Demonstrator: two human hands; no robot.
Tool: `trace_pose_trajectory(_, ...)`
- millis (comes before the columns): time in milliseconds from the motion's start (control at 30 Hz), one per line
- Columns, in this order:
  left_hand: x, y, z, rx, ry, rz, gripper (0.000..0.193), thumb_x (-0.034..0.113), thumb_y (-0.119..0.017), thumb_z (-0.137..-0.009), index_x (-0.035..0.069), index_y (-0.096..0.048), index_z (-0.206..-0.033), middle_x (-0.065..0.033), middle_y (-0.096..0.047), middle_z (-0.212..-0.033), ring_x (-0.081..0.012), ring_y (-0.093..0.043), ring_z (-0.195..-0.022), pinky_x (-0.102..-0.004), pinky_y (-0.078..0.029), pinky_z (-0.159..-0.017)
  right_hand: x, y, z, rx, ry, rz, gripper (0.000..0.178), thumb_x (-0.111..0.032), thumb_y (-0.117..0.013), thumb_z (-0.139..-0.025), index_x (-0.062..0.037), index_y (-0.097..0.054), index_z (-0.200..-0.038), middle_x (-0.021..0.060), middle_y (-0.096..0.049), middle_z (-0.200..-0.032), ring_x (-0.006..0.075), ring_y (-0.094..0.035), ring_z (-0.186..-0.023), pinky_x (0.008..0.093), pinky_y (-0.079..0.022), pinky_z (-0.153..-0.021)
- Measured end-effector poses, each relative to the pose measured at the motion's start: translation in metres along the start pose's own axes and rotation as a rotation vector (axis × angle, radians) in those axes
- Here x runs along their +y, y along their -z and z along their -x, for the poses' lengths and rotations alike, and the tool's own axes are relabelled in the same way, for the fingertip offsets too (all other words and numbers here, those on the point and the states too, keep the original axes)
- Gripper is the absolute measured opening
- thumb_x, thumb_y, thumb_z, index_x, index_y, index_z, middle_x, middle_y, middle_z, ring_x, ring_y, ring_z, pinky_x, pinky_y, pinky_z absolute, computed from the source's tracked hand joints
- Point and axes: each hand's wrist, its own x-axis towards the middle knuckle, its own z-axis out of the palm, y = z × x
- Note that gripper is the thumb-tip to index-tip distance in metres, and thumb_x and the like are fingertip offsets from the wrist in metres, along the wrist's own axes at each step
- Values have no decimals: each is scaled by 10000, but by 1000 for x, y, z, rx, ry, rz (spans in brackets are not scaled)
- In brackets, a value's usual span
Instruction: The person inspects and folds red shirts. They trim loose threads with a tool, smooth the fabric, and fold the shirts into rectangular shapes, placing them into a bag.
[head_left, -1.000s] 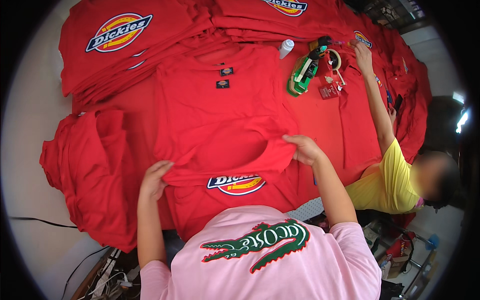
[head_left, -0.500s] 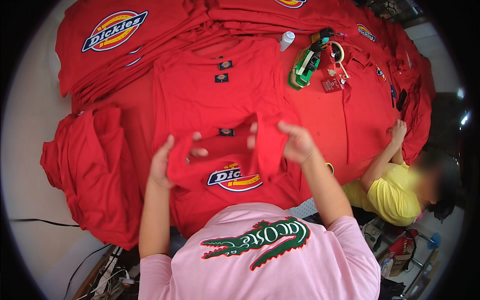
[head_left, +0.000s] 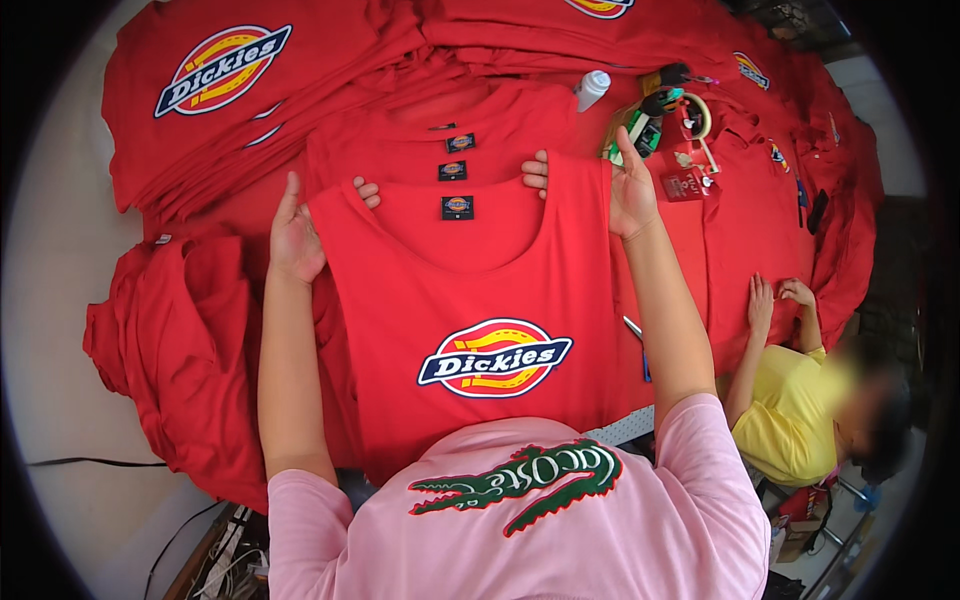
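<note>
Shirt (head_left: 470, 300) is stretched out print-up over the laid-out shirts (head_left: 390, 145), left hand (head_left: 299, 242) and right hand (head_left: 632, 198) each clamped on a shoulder, fingers curled into the neckline, so opening it up looks basically done, though it's not released yet and the red heap (head_left: 180, 350) at left is pretty bunched.

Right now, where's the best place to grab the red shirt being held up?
I'd grab the red shirt by its shoulders, one hand from each side: the wide neckline dips between them, so cloth should stay spread. Left hand and right hand hold it there.
</note>
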Motion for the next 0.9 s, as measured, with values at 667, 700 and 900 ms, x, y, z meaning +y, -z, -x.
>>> trace_pose_trajectory(667,-49,-16,10,406,-16,-305,264,141,-867,-884,72,-721,-1093,-55,-754,-912,-142,-701,-742,-285,-567,-661,36,37,-27,317,60,129,639,-441,-449,-1115,120,-549,-1406,312,-625,-1406,397,-664,-1265,443,-592,-1008)
trace_pose_trajectory(700,-56,-13,9,400,-19,-311,267,141,-874,-878,75,-721,-1086,-51,-753,-901,-138,-694,-724,-282,-559,-640,37,38,-28,312,60,122,636,-438,-450,-1115,118,-549,-1407,310,-629,-1401,394,-665,-1265,441,-592,-1008)
trace_pose_trajectory(900,-43,-11,19,171,209,-307,738,629,-453,-1079,-55,-700,-1206,-206,-777,-1088,-308,-758,-857,-401,-613,-774,35,40,-28,237,31,70,614,-418,-450,-1118,112,-553,-1411,304,-635,-1397,388,-665,-1269,437,-561,-1061)
